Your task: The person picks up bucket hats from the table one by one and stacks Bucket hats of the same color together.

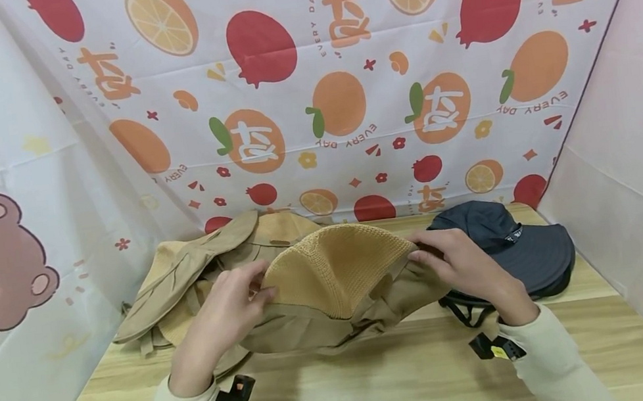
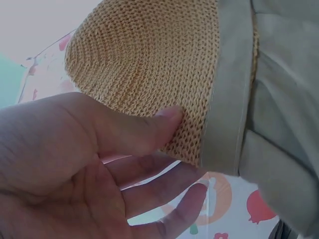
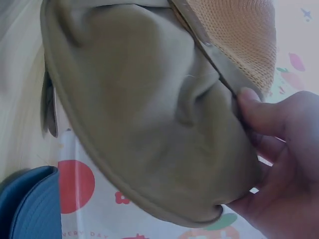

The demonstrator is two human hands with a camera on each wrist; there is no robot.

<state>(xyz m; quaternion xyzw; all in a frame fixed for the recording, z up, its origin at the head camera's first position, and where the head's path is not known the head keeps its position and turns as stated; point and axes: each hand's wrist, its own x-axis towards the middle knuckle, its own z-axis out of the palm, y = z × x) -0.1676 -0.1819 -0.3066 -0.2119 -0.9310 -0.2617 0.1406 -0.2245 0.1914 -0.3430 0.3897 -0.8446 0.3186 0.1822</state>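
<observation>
A sun hat with a tan woven crown [image 1: 363, 255] and a khaki cloth brim [image 1: 300, 328] is held up between both hands in the middle of the head view. At its left side my left hand [image 1: 229, 310] pinches the folded crown, thumb on the weave just beside the cloth band [image 2: 227, 94]. My right hand [image 1: 462, 264] grips the opposite end, its thumb on the band where crown and brim [image 3: 144, 119] meet. The crown is creased down its middle, and the brim droops below it. Fingers behind the cloth are partly hidden.
Several khaki and woven hats [image 1: 203, 260] lie in a pile at the back left. Dark blue caps [image 1: 533, 256] are stacked at the right. A fruit-print cloth [image 1: 346, 158] hangs behind the wooden table [image 1: 391, 391], with pale cloth walls on both sides.
</observation>
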